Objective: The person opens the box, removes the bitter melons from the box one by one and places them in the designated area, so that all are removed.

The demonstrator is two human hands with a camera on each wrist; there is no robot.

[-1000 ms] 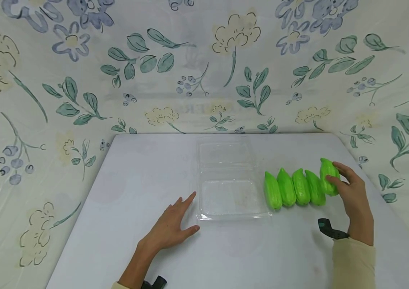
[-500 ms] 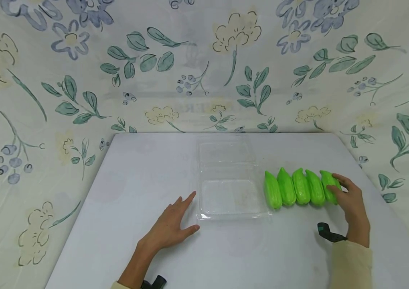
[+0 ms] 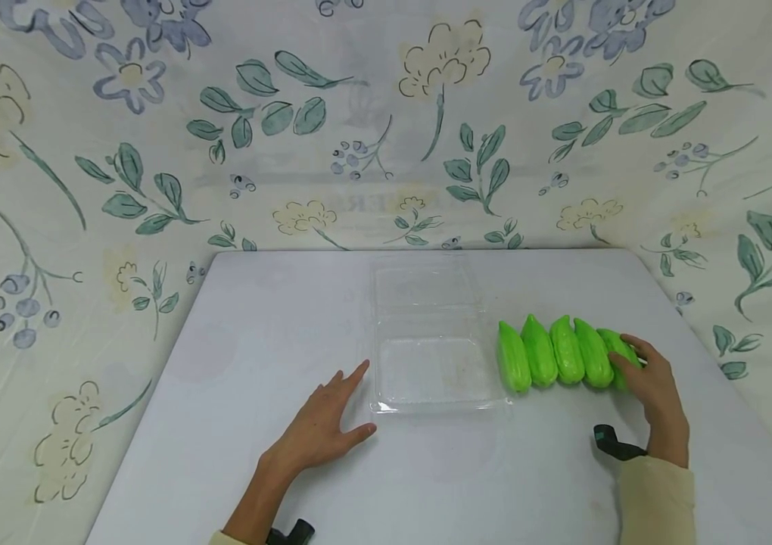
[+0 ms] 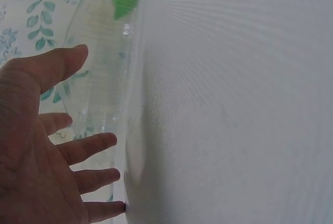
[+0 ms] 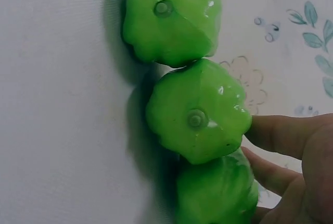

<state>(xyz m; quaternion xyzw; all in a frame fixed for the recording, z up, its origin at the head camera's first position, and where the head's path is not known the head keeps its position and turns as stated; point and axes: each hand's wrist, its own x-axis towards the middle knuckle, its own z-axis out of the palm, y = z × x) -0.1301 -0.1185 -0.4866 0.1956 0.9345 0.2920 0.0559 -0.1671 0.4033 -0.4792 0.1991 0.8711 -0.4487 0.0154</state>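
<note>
My right hand (image 3: 655,386) holds the rightmost of several bright green, ridged, cucumber-like toy vegetables (image 3: 616,347), with thumb and fingers on either side. In the right wrist view, the thumb also reaches the side of the neighbouring green vegetable (image 5: 195,112), whose round scalloped end has a small nub. The held one (image 5: 216,193) shows just below it. My left hand (image 3: 318,428) is spread beside a clear plastic clamshell box (image 3: 437,409), fingertips close to its left edge. In the left wrist view, its fingers are apart with nothing in them.
The box's raised lid half (image 3: 427,288) lies folded back toward the far edge of the white table (image 3: 277,318). Several other green vegetables (image 3: 541,354) lie side by side right of the box. A flowered cloth (image 3: 386,113) hangs behind the table.
My right hand has brought the last green vegetable down and toward the near left, against the end of the row. The left hand has stayed in place.
</note>
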